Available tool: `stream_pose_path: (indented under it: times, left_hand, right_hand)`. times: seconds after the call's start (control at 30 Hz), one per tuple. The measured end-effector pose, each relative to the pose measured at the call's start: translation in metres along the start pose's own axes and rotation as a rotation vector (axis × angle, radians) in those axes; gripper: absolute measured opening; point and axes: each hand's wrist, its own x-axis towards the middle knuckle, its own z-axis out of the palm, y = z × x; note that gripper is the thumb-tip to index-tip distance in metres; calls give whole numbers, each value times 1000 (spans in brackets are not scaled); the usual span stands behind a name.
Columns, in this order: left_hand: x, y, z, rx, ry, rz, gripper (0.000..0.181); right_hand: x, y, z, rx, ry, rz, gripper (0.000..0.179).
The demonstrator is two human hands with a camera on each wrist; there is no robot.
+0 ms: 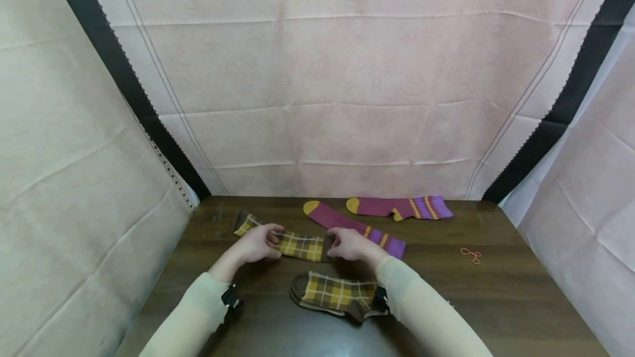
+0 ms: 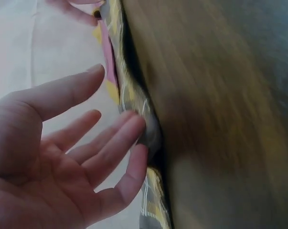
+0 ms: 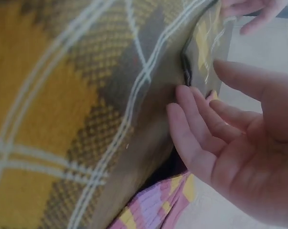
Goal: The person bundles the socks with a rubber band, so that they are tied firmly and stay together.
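Note:
A yellow-and-brown plaid sock [image 1: 303, 247] lies lengthwise across the middle of the table. My left hand [image 1: 258, 243] is over its left half, thumb apart from the loosely bent fingers [image 2: 127, 131], which are right at the fabric. At the sock's right end, my right hand [image 1: 349, 243] rests its fingertips by the dark part, thumb spread away in the right wrist view. Nearer to me lies a matching plaid sock [image 1: 337, 293], partly under my right forearm and large in the right wrist view.
Behind my right hand a purple sock [image 1: 334, 218] with yellow toe and stripes lies at a slant. Another purple sock [image 1: 382, 206] lies along the table's back edge. A looped orange-red band [image 1: 470, 254] is at the right. Pale fabric walls enclose the table [image 1: 506, 313].

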Motion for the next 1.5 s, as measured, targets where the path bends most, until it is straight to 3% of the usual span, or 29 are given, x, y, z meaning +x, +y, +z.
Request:
stream_pose_path:
  times: [0.17,0.27,0.37,0.5,0.6,0.7,0.87,1.03,1.33,1.5]
  left_hand:
    - [-7,-14,-5,-76,-2,38,58]
    - [-8,-26,-10,-90,49,61,50]
    - [-8,-38,-19,-89,163,66,41]
    - [-5,-52,-34,-101,360,63,32]
    - [-3,-64,-44,-104,493,30,30]
    - [-1,-76,-52,-92,565,-29,34]
    - [3,-88,-61,-100,550,-108,46]
    - [6,-92,-63,-125,491,-175,48]
    - [11,-100,-60,-130,450,-246,43]
    - [8,-105,-62,-125,431,-247,42]
  right_hand:
    - [2,-1,-1,-99,12,5,50]
    - [3,-2,1,-148,25,-2,49]
    - [6,-3,4,-176,40,-2,49]
    - [11,-5,7,-161,61,9,45]
    - [13,-5,10,-143,80,26,43]
    - [13,-6,13,-143,100,47,42]
    - [12,-5,14,-154,126,53,38]
    - [12,-2,14,-73,134,71,36]
    - [14,1,16,10,121,106,41]
    - [11,1,16,84,118,126,42]
